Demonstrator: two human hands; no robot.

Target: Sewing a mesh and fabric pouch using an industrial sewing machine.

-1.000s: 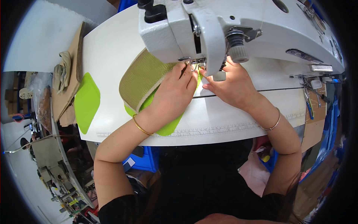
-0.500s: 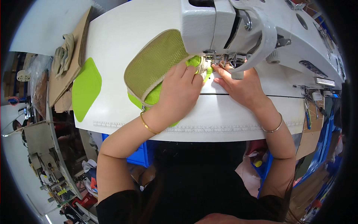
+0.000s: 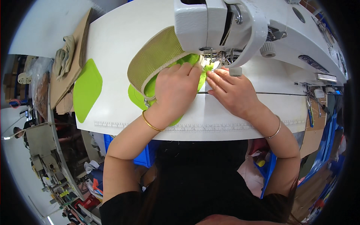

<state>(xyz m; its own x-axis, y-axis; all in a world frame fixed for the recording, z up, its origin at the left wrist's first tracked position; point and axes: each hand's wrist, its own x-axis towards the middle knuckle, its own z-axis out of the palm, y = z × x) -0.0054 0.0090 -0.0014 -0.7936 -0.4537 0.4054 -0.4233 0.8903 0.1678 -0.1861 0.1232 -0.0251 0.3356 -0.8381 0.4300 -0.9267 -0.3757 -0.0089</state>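
A: Position of the green-and-tan mesh piece (image 3: pixel 154 64)?

B: On the tabletop (image 3: pixel 116 48), partly under the left hand (image 3: pixel 177 87), one green edge at the presser foot (image 3: pixel 212 58) of the sewing machine (image 3: pixel 192 28).

A: Grip?

B: Left curls over the piece; fingertips hidden, so cannot tell whether it pinches. Right hand (image 3: pixel 234 93) is unclenched, fingers extended, tips at the green edge.

A: Handling notes?

B: My judgement: hold that edge flat, guide without tugging, keep fingertips clear of the foot, loose mesh aside.

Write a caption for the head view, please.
Left hand and right hand on green cloth at a white sewing machine, another green piece to the left.
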